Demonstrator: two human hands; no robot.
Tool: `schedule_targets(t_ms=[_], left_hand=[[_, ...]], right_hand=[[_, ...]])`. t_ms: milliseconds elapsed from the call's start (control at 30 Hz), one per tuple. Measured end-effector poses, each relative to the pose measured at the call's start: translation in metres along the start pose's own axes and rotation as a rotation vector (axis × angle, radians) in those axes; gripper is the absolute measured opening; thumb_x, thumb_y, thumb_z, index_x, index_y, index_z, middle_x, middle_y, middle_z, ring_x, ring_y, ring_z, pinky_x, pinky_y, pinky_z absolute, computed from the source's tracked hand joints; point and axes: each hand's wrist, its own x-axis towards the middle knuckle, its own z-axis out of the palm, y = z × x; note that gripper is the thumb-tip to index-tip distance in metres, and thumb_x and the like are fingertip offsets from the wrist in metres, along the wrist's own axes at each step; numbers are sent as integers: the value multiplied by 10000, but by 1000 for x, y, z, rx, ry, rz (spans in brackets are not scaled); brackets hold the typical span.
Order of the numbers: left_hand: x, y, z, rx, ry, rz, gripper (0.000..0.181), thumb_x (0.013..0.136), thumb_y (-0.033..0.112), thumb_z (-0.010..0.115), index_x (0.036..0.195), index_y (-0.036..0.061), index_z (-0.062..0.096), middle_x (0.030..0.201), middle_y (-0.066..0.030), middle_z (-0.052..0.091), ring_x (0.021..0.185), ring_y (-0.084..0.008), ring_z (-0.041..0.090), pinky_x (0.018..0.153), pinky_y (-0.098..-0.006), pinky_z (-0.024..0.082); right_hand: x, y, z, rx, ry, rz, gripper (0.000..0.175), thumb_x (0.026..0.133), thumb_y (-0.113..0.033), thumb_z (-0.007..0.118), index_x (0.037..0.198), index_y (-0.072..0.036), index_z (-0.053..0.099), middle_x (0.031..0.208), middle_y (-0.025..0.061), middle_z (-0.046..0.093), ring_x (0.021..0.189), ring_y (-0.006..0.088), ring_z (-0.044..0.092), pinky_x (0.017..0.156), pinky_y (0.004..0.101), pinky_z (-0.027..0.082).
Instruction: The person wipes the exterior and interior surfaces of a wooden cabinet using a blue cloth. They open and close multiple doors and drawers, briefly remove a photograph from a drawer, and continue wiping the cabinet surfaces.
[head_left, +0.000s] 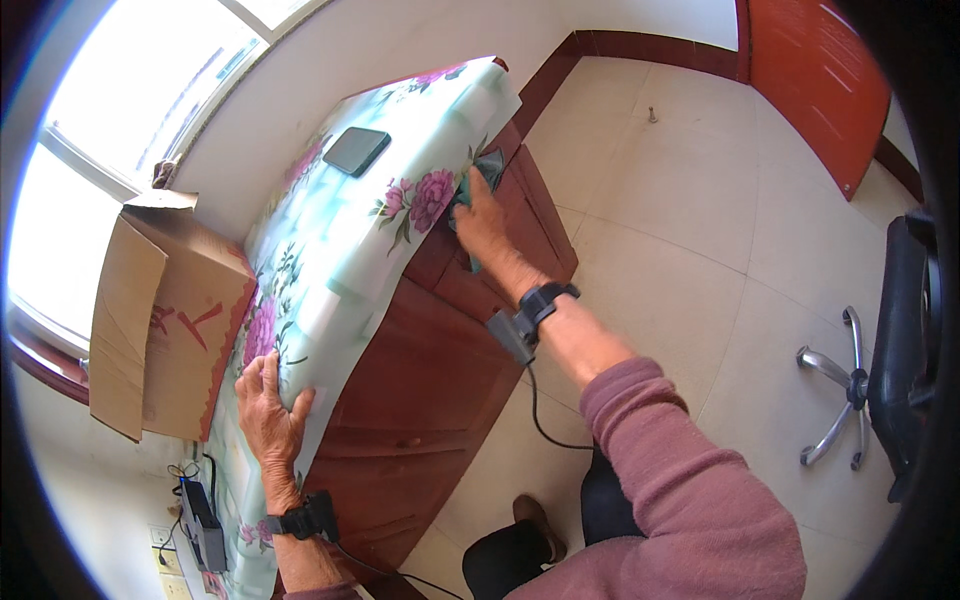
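My right hand (481, 223) grips a dark green cloth (491, 169) at the front edge of a reddish-brown wooden cabinet (397, 375). Part of the cloth shows above my fingers and a corner hangs below them. Over the cabinet top lies a glossy tablecloth (352, 255) with purple flowers, its edge drooping beside my right hand. My left hand (271, 412) rests on this tablecloth near its front edge, fingers spread and holding nothing. Farther along the top lies a dark smartphone (357, 151). A black strap with a device sits on each wrist.
An open cardboard box (187, 330) stands on the top by the window. Nearer me are a black-and-grey device (202, 525) with cables and wall sockets (166, 559). A black swivel chair (904, 360) is at right, a red door (821, 82) beyond. Cables trail from my wrists.
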Motion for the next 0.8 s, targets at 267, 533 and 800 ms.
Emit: schedule_targets(t_ms=[267, 533, 800], left_hand=[[0, 2, 0, -7, 9, -9, 649, 654, 225, 748, 1253, 101, 529, 1222, -83, 520, 1114, -302, 480, 951, -398, 426], [-1, -1, 1, -22, 10, -12, 653, 662, 239, 736, 1267, 113, 526, 1213, -87, 523, 1111, -301, 484, 950, -395, 427], [-2, -6, 6, 32, 2, -6, 620, 719, 295, 711, 1286, 127, 524, 1253, -89, 526, 1153, -287, 482, 974, -395, 430]], right_hand=[[-170, 50, 37, -147, -247, -129, 673, 785, 89, 474, 1422, -29, 292, 1454, 237, 274, 1325, 423, 284, 1112, 474, 218], [-133, 45, 20, 262, -25, 1009, 587, 854, 28, 423, 1428, -60, 333, 1369, 196, 442, 1177, 312, 486, 972, 346, 381], [-84, 26, 17, 64, -40, 42, 628, 797, 95, 428, 1407, -26, 341, 1373, 227, 412, 1280, 349, 392, 1059, 355, 308]])
